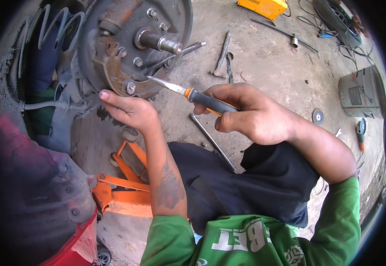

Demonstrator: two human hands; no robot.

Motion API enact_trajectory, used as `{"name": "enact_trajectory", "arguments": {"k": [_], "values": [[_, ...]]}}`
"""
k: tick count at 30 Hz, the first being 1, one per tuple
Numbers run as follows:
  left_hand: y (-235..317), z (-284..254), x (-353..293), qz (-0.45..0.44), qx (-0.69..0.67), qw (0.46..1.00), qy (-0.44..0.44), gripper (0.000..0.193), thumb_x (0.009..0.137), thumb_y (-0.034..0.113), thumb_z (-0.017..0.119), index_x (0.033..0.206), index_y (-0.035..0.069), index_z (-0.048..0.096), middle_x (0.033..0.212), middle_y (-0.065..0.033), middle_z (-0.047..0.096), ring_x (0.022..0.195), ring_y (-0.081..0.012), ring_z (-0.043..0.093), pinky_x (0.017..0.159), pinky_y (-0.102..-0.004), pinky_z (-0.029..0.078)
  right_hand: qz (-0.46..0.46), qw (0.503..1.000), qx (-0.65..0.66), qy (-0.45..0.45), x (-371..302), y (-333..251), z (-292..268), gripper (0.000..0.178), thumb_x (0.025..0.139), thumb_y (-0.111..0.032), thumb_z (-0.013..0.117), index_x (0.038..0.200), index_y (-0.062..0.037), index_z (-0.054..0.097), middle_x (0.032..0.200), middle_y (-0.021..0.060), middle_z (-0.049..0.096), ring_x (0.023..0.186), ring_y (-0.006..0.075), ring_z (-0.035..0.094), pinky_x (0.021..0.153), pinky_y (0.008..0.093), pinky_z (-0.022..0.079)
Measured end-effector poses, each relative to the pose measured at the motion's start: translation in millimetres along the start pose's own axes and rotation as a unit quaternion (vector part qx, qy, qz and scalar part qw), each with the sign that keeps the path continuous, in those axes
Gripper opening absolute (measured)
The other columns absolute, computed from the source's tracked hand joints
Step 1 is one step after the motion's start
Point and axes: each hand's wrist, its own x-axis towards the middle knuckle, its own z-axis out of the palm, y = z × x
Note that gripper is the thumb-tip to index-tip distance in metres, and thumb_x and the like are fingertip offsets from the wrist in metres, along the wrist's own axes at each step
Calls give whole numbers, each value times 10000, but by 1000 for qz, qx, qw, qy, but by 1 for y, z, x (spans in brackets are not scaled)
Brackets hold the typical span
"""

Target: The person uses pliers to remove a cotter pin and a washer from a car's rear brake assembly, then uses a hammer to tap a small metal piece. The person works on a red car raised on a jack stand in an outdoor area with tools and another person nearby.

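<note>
A pair of long-nose pliers (204,100) with black and orange handles is gripped in my right hand (252,114). The jaw tip lies at the spring-wrapped brake cable (175,56), close to its lower end; whether it bites the cable I cannot tell. The cable crosses the dirty brake backing plate (182,20), below the threaded spindle (157,42). A rusty brown brake shoe (108,60) sits on the plate's left part. My left hand (133,111) is at the plate's lower edge, fingers stretched out and holding nothing visible. Its far fingers are partly hidden.
Left of the plate are a coil spring (60,26) and blue and green cloth behind it. An orange jack (126,195) stands beside my left forearm, near a red body panel (75,246). On the concrete lie a hammer (221,55), a steel bar (213,142) and a bucket (359,95).
</note>
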Motion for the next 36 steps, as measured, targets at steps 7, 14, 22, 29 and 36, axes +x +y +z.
{"name": "enact_trajectory", "arguments": {"k": [7,14,22,29,36], "values": [[12,3,-4,-17,80,996,29,685,1067,494,304,1237,-141,496,1247,-232,552,1099,-267,546,972,-340,416,18,996,15,-86,32,3,-15,274,827,-52,562,1092,9,594,932,92,550,894,167,534,778,328,447],[10,5,-5,-29,198,977,71,837,1030,605,185,1276,-135,489,1282,-252,539,1123,-315,546,1001,-402,415,-156,981,-97,-54,48,14,-19,299,800,-66,599,1076,49,587,1005,200,573,958,351,594,811,420,475],[12,3,-4,4,193,981,27,815,1039,580,162,1278,-128,488,1272,-261,546,1106,-330,550,999,-438,413,-110,969,-207,-76,41,-17,-26,324,787,-130,629,1044,63,595,1001,248,576,985,434,578,824,467,474],[10,5,-6,-57,112,989,79,726,1065,512,267,1259,-167,439,1267,-293,508,1138,-326,517,1011,-395,382,20,976,-145,-160,43,-56,-24,299,865,-174,574,1061,50,613,846,137,643,821,198,594,756,350,474],[5,6,-6,13,81,995,49,622,1084,438,272,1141,-142,490,1127,-253,548,1017,-268,520,959,-355,388,61,974,-184,-115,29,-57,-13,299,869,-202,554,1036,43,593,863,155,614,851,242,587,792,371,462]]}}
